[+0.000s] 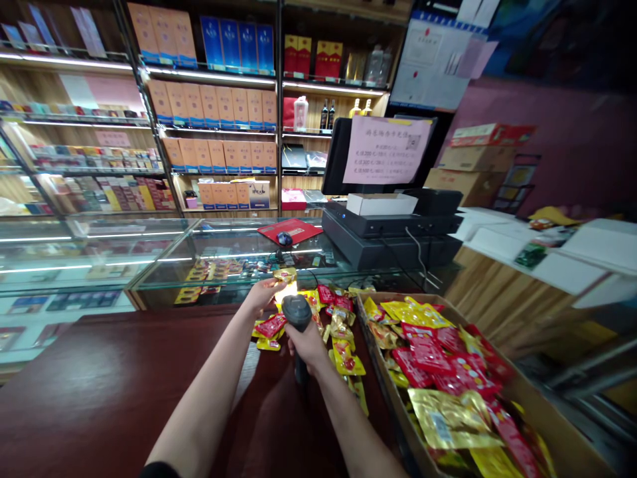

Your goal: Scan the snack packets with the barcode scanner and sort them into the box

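My right hand [309, 345] is wrapped round the handle of a black barcode scanner [297, 311], its head turned away from me. Bright light from the scanner falls on a small gold snack packet [284, 275], pinched by its edge in my left hand [261, 295]. The packet is just beyond the scanner head, apart from it. Beneath and beside my hands, loose snack packets [343, 325] in red, yellow and gold lie on the dark red counter [124, 372].
To the right stands an open cardboard box [388, 392] full of similar packets. Past the glass display case [164, 272] are a red mouse pad [308, 229], a mouse [284, 238], a cash drawer [393, 242] and a monitor [338, 153] with a pink notice. Shelves of boxed goods line the back wall.
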A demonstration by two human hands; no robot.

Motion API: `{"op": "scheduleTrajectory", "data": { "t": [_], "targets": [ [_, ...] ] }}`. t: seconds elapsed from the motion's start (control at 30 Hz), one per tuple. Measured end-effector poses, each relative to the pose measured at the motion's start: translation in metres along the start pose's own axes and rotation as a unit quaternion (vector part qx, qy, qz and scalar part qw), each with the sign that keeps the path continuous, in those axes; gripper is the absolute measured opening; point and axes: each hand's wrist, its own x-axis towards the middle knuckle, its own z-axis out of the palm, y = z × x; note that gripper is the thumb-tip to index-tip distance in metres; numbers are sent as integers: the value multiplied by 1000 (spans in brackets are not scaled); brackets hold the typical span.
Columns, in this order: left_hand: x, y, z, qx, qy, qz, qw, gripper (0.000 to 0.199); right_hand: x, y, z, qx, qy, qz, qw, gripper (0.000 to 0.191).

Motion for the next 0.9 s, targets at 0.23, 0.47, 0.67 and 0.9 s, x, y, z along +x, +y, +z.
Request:
{"op": "scheduleTrajectory", "data": {
  "t": [0.23, 0.47, 0.67, 0.9],
  "targets": [
    [-1, 1, 1, -16, -20, -6, 1000, 38, 0, -4, -4, 31, 36, -46, 998, 14],
    [-32, 1, 43, -58, -139, -36, 988, 41, -18, -40, -40, 182, 112, -75, 974, 34],
    [-56, 26, 101, -171, -248, -111, 947, 41, -44, -63, -101, 297, 166, -17, 940, 28],
    [-44, 57, 181, -214, -365, -193, 886, 61, -73, -92, -188, 339, 251, -82, 903, 33]
  ]
}}
